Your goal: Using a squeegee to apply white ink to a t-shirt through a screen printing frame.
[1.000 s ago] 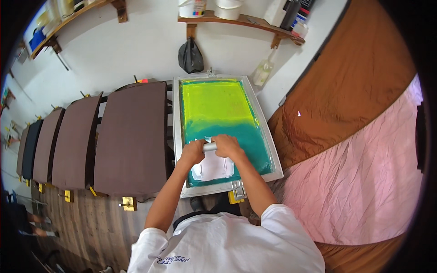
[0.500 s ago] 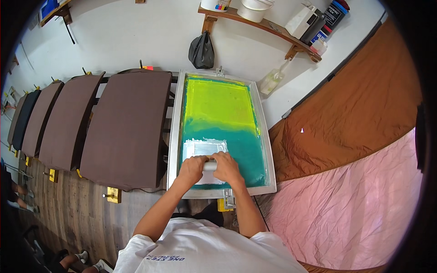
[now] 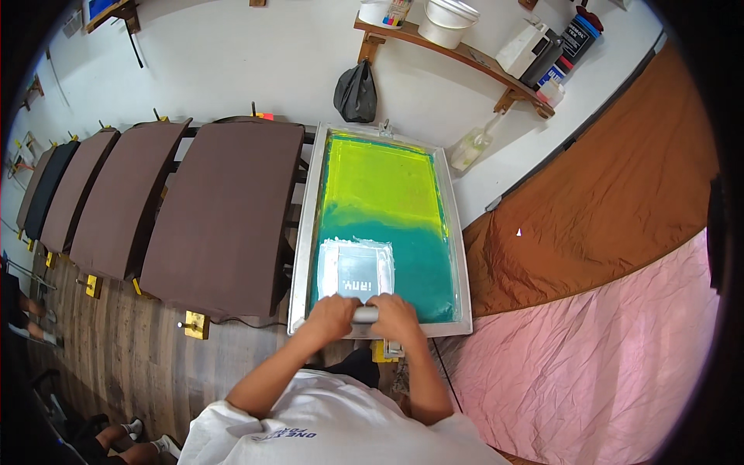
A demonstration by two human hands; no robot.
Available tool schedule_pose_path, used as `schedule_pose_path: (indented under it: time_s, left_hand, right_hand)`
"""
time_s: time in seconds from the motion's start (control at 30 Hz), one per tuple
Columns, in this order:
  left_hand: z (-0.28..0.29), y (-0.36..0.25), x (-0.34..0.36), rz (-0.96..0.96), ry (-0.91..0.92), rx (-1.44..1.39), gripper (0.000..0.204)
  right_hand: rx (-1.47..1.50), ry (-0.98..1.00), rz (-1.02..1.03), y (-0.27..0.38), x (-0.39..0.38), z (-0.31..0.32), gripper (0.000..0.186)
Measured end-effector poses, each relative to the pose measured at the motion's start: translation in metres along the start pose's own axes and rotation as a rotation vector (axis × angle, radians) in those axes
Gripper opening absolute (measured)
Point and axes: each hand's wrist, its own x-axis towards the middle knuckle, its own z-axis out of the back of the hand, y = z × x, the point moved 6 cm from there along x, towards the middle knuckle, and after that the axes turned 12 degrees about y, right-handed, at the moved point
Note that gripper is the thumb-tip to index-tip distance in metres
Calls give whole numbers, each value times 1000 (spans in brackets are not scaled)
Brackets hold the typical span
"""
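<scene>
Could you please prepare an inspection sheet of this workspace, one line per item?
Surface: teal and yellow-green screen in a pale frame, beside covered boards.
Handled things: grey handle by the frame's near edge; whitish patch beyond it.
Clutter: containers on the wooden shelf.
Hands: left hand and right hand both grip the handle.
Cables: thin dark line, perhaps a cable, below the nearest board.
Surroundings: hanging black bag, brown sheet, pink sheet, another person's legs.

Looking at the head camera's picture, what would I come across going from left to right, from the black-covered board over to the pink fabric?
Black-covered board → large brown-covered board → left hand → grey handle → right hand → pink fabric.
</scene>
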Motion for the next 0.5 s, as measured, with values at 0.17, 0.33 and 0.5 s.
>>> schedule_pose_path:
  time_s: [0.17, 0.33, 0.5]
  left_hand:
    - [47, 19, 41, -17, -68, -26, 26]
    - [18, 30, 36, -234, -489, -50, 39]
    - [-39, 13, -14, -150, -399, 47, 55]
  right_hand:
    - [-42, 60, -30, 0, 48, 44, 33]
    - [-108, -182, 61, -3, 48, 17, 48]
    - [-148, -275, 89, 14, -17, -22, 61]
